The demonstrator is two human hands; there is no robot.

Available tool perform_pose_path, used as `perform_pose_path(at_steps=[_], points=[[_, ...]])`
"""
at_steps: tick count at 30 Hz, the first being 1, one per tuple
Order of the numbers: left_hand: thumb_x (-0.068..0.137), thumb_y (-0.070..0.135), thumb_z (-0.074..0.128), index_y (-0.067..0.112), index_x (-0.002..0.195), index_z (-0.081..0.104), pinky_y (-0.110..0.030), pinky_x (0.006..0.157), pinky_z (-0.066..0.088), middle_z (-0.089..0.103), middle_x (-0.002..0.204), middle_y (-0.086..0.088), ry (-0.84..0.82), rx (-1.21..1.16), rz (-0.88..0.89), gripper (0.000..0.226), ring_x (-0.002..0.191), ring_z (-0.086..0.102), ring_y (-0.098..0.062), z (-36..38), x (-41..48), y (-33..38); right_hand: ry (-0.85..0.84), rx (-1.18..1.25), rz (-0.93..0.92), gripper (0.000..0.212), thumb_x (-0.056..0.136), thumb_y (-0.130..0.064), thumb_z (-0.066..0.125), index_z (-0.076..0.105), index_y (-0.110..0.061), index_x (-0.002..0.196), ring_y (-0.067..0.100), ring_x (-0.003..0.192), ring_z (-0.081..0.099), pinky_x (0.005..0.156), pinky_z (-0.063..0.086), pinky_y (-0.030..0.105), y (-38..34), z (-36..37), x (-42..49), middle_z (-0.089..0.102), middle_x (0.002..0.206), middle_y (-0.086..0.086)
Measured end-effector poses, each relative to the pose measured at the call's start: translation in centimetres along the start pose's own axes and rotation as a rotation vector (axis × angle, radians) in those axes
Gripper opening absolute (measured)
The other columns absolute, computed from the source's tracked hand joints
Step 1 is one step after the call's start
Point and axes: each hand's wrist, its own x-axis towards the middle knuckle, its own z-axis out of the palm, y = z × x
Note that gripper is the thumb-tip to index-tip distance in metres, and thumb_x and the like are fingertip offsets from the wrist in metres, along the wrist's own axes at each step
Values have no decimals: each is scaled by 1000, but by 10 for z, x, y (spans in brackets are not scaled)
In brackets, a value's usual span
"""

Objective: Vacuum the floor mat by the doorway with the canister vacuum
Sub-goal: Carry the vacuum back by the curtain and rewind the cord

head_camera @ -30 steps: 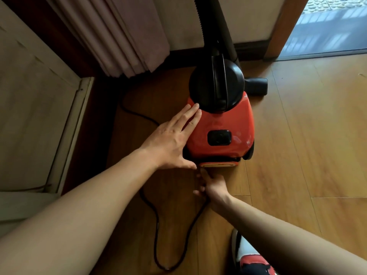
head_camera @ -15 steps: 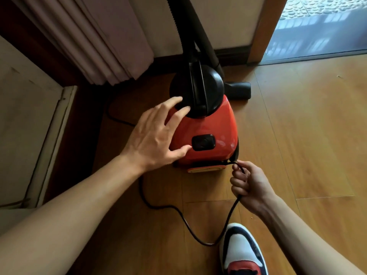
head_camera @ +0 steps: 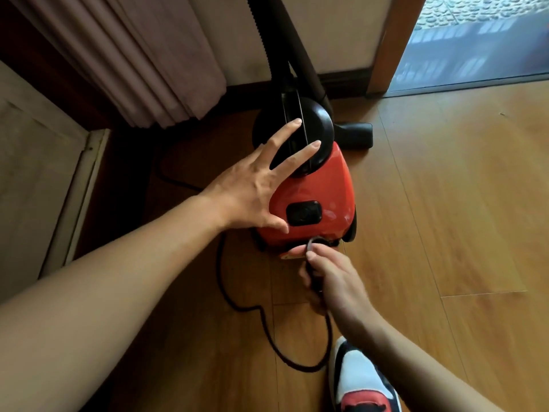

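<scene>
While the left hand (head_camera: 252, 188) spreads its fingers over the red-and-black plastic canister vacuum (head_camera: 315, 191) on the wooden floor (head_camera: 445, 203), apparently steadying it, the right hand (head_camera: 332, 281) pinches the thin black power cord (head_camera: 237, 301) at its rear.

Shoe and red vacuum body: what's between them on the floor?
Head view: the right hand gripping the black power cord, which loops over bare wood floor between shoe and vacuum.
</scene>
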Motion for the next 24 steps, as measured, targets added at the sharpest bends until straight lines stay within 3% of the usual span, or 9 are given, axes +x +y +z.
perform_pose_path(at_steps=[3,7,16,20,22,24], points=[[49,47,96,49,153,-15,-37,107,43,-30,162,7,-79,42,19,152,154,6,-23,-11,-3,-6,-72,-32,-6,29,111,-18,38,65,-10,111,6,44,41,40,30,20,11,31,3,50,62,-3],[44,45,98,48,153,-15,-42,106,49,-30,162,5,-55,30,15,157,155,4,-24,-7,-3,-3,-41,-81,33,36,111,-28,43,70,-8,101,3,46,46,44,36,18,39,58,20,53,63,-3],[44,50,97,50,153,-13,-43,109,45,-30,162,9,-37,-31,-6,155,155,5,-28,-2,-2,-3,99,-30,163,44,106,-36,53,70,-1,87,11,40,46,40,35,21,77,51,59,56,55,-2],[47,50,96,46,155,-10,-37,114,32,-29,163,5,-21,-26,5,151,155,4,-28,-1,-2,-2,103,-108,153,31,105,-29,57,67,-5,90,12,40,46,40,36,23,87,29,65,59,59,-6],[46,51,96,46,155,-9,-38,115,33,-28,163,5,-17,-21,11,151,155,4,-28,0,-1,-3,127,-123,166,26,104,-27,60,68,-5,93,11,40,47,41,37,24,88,11,65,62,67,1],[45,52,95,47,155,-10,-41,116,36,-28,163,6,-12,-22,10,152,155,6,-28,1,-1,-3,141,-146,185,26,103,-26,62,68,-4,90,11,39,47,39,35,21,84,-11,64,58,63,2]])
